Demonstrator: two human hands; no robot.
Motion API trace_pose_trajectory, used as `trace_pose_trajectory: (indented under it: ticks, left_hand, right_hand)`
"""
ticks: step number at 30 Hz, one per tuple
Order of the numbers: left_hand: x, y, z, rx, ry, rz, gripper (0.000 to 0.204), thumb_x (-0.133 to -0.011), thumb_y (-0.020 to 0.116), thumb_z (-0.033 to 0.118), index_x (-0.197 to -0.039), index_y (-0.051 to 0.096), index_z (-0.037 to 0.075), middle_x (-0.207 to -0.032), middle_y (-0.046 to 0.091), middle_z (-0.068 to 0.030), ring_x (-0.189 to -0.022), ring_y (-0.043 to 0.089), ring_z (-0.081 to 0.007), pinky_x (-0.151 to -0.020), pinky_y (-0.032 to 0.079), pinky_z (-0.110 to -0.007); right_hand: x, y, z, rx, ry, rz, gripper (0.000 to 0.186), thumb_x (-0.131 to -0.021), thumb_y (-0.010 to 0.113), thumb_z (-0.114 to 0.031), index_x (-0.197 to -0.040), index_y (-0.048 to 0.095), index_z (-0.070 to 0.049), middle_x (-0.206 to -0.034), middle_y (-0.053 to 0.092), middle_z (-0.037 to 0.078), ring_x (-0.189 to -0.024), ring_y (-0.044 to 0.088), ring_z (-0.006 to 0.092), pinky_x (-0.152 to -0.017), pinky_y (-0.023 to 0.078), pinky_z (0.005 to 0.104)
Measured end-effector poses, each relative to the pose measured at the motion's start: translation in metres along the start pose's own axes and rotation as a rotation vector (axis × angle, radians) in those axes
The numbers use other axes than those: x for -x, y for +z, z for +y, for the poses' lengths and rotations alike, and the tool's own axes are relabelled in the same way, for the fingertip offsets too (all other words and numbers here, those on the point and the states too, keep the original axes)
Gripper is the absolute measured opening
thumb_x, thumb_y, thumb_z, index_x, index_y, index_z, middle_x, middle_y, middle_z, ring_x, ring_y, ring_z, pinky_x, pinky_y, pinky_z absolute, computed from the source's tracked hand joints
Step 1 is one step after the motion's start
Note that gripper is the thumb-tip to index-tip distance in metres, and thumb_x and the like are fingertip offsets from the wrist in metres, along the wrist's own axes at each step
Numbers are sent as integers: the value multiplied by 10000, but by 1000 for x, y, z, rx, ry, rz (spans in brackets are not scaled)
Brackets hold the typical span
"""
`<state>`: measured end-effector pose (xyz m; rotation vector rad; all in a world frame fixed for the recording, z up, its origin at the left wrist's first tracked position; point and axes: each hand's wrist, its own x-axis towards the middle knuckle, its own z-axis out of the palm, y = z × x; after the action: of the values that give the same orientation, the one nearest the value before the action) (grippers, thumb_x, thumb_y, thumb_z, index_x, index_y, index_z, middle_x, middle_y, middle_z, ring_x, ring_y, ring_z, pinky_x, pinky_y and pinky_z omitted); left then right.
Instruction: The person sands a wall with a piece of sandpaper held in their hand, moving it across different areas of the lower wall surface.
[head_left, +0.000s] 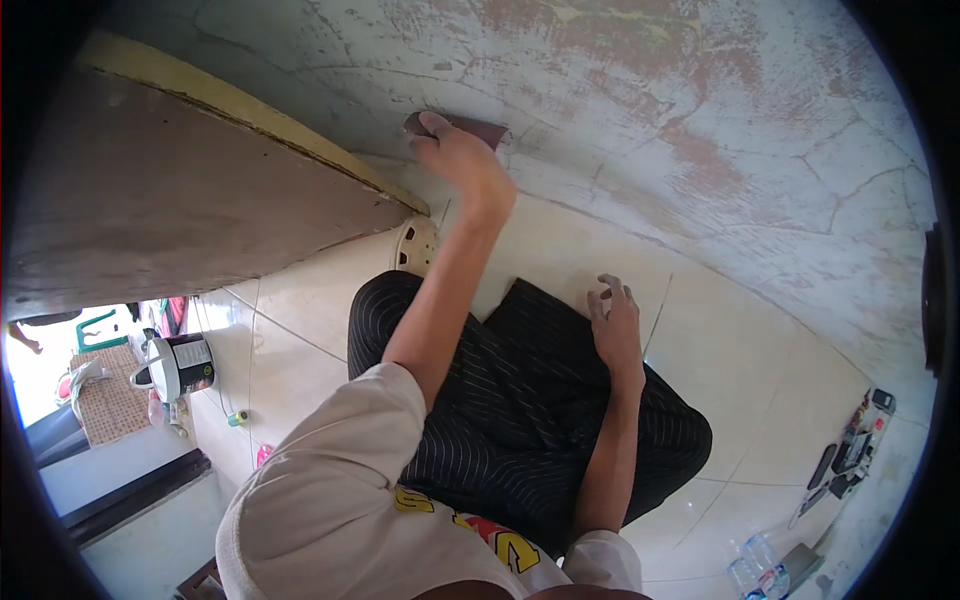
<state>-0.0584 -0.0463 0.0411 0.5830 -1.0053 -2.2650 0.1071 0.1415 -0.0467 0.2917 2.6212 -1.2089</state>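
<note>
My left hand is closed on a piece of reddish-brown sandpaper, pressing it to the low part of the cracked, worn wall. The sheet shows on both sides of the fingers. My right hand hangs above the floor, next to my folded leg in dark striped trousers. Its fingers are loosely bent and apart, with nothing seen in them.
A brown door panel stands close on the left, and a beige thing with holes sits by its end. Farther left is a bucket. Clear plastic bottles and a clutter of small items lie along the wall at right.
</note>
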Motion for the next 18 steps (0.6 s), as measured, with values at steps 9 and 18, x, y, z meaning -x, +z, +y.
trace_pose_trajectory:
  ticks: [9,18]
  left_hand:
    - [5,-4,1,-120,57,-55,589,-1063,367,295,-1412,246,-163,-1477,322,-303,-1344,376,-363,-1138,247,-397]
    - [7,-2,-12,-341,239,57,517,-1067,357,289,-1334,344,-154,-1287,468,-288,-1198,439,-349,-1072,309,-412]
  right_hand:
    - [0,2,-5,-43,13,-80,327,-963,560,-165,-1238,539,11,-998,606,246,-955,607,399,-840,464,476]
    - [0,1,5,-41,-66,-7,305,-961,564,-157,-1211,550,18,-952,611,236,-901,613,393,-816,467,464]
